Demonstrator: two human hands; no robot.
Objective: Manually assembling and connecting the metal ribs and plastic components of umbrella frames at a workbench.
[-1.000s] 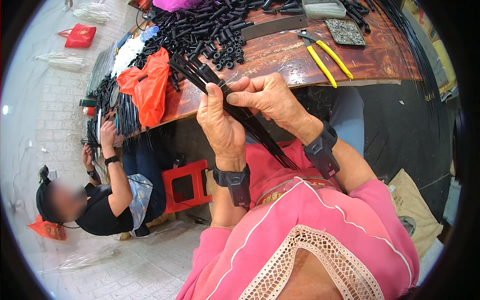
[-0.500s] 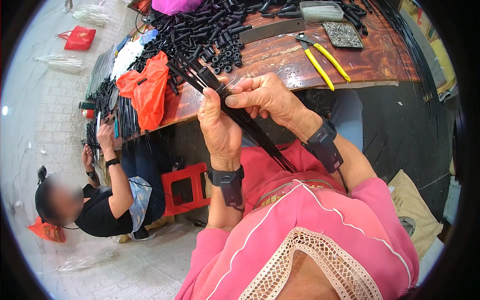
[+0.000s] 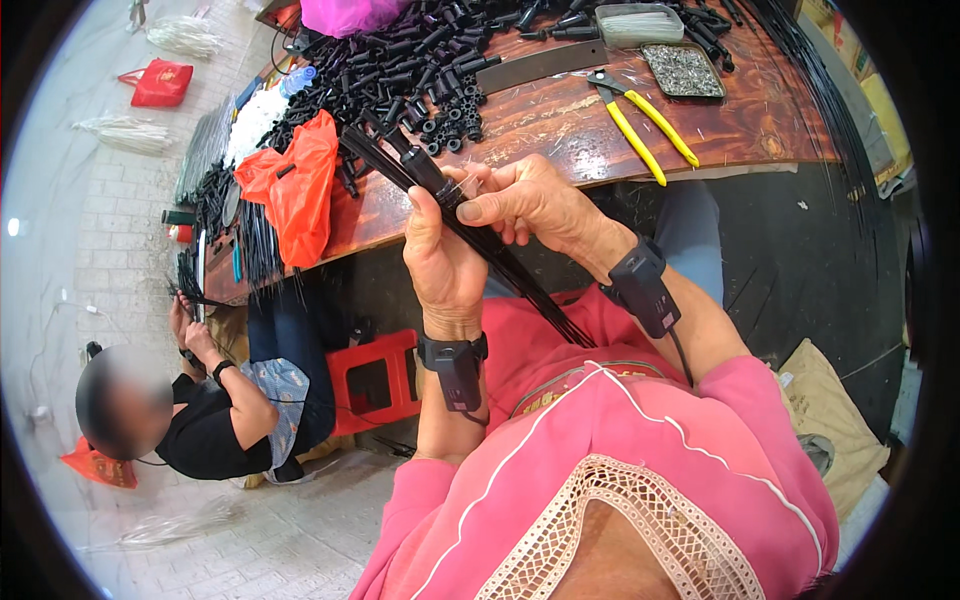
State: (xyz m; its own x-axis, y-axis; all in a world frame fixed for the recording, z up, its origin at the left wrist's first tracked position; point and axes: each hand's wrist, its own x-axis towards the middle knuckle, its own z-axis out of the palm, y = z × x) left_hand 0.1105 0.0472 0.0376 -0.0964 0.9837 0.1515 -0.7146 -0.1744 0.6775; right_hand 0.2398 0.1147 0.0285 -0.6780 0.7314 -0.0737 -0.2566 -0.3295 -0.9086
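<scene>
My left hand point(image 3: 443, 265) is wrapped round a bundle of thin black rods point(image 3: 525, 288), whose lower ends slant down toward my lap. Thick black tubular pieces point(image 3: 422, 168) stick out at the bundle's upper end, just past the thumb. Close beside them, my right hand point(image 3: 530, 200) is closed in a pinch against the bundle. Something thin and pale shows at its fingertips, too small to name. Ahead of my hands, yellow-handled cutters point(image 3: 640, 125) lie on the wooden table point(image 3: 560, 130) with their handles spread.
Heaped black tubular parts point(image 3: 390, 75) cover the table's far left, near an orange plastic bag point(image 3: 295, 190). A metal bar point(image 3: 545, 66), a clear box point(image 3: 640, 24) and a tray of small bits point(image 3: 683, 70) lie behind the cutters. A co-worker point(image 3: 225, 415) sits left by a red stool point(image 3: 375, 380).
My hands and the bundle have shifted slightly down and right, still together. The co-worker's nearer hand has come down from the table edge toward the other hand.
</scene>
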